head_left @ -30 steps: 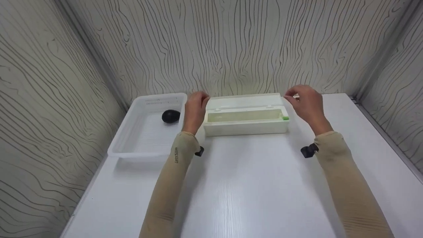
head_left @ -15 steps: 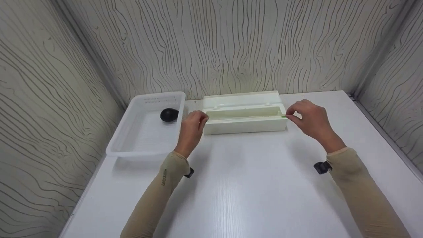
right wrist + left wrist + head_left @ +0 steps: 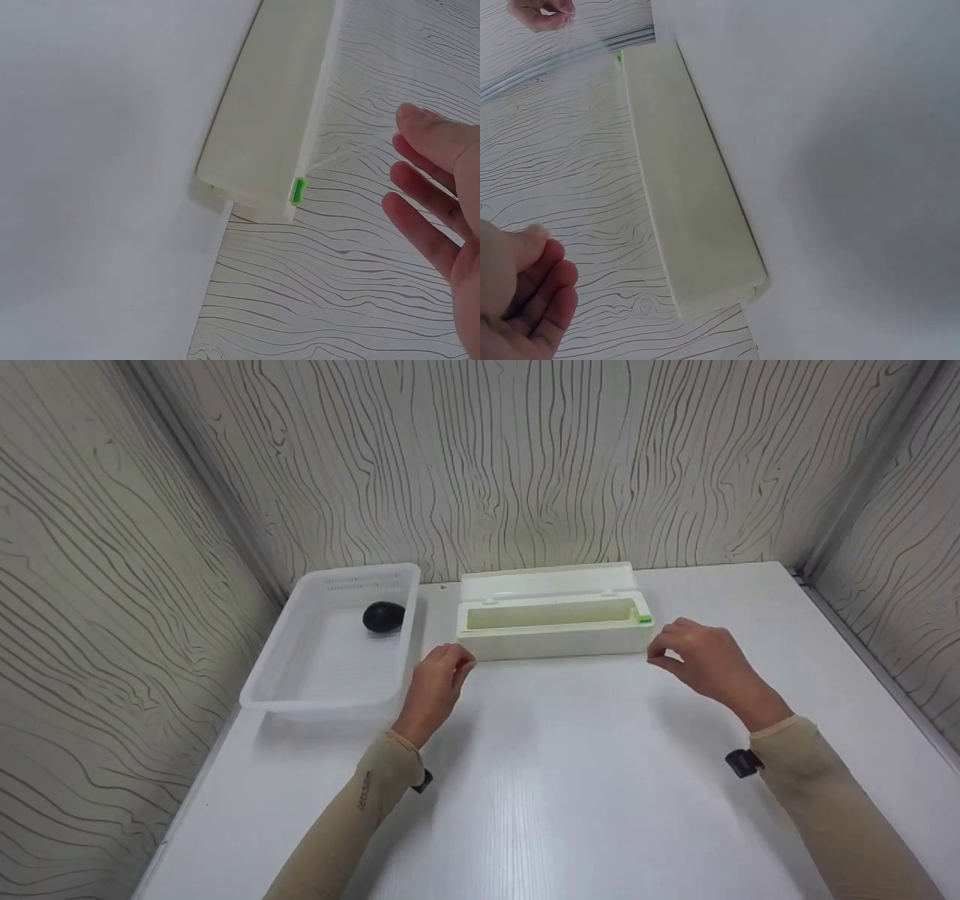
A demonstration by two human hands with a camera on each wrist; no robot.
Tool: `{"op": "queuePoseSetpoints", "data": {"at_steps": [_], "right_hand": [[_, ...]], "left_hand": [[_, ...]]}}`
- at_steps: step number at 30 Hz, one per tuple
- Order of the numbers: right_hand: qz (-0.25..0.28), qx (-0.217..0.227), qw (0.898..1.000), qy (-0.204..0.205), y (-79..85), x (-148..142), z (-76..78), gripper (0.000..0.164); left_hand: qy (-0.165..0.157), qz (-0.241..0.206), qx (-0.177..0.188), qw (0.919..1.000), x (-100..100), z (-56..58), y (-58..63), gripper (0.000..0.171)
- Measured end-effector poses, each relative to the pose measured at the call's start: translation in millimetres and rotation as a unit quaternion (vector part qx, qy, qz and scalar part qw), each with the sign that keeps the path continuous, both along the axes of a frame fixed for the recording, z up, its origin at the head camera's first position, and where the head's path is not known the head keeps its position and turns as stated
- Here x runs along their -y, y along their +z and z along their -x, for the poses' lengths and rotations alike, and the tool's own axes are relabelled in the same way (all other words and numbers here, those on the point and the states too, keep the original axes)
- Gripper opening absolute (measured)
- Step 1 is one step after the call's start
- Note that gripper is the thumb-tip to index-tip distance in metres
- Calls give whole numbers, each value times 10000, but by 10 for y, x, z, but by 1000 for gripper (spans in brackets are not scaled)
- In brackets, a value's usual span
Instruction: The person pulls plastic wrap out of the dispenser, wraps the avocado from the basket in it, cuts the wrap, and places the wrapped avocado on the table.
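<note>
A white lidded cling film box stands at the back of the table, its lid tipped back and a green slider at its right end. My left hand pinches one corner of a sheet of clear film, thumb against fingers, in front of the box's left end. Off the right end, my right hand pinches the other corner. The film is nearly invisible; in the right wrist view a faint edge of the clear film runs from the box to my thumb. Both hands are apart from the box.
To the left stands a white plastic basket with a black, egg-shaped object in it. A wood-grain patterned wall rises close behind the box, and more panels stand at both sides. White tabletop extends in front.
Both hands have come from beside the raised lid down and toward me, past the box's front edge, drawing the clear film along. Box and basket keep their places.
</note>
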State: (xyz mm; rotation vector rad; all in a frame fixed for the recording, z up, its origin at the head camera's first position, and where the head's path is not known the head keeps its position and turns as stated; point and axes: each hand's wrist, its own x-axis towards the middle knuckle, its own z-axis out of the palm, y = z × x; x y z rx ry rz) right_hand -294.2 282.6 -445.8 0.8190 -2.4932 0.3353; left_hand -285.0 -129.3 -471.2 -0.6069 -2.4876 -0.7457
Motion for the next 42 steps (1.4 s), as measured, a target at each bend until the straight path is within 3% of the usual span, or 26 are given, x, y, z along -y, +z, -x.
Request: {"op": "queuePoseSetpoints", "data": {"at_steps": [9, 16, 21, 30, 42], "right_hand": [[-437, 406, 9982, 74, -136, 32, -63, 22], [-741, 450, 9961, 176, -261, 68, -50, 22], [-789, 522, 9953, 202, -327, 94, -14, 22], [-976, 439, 9937, 328, -397, 124, 33, 23], [-1253, 493, 9904, 302, -439, 143, 70, 26]], "left_hand": [[-8, 327, 317, 9990, -1, -69, -161, 5], [-113, 516, 444, 9976, -4, -76, -280, 7], [-146, 599, 593, 9963, -5, -49, -323, 7], [-279, 681, 289, 9969, -1, 14, -469, 9], [-220, 490, 778, 9955, 4, 56, -518, 9]]}}
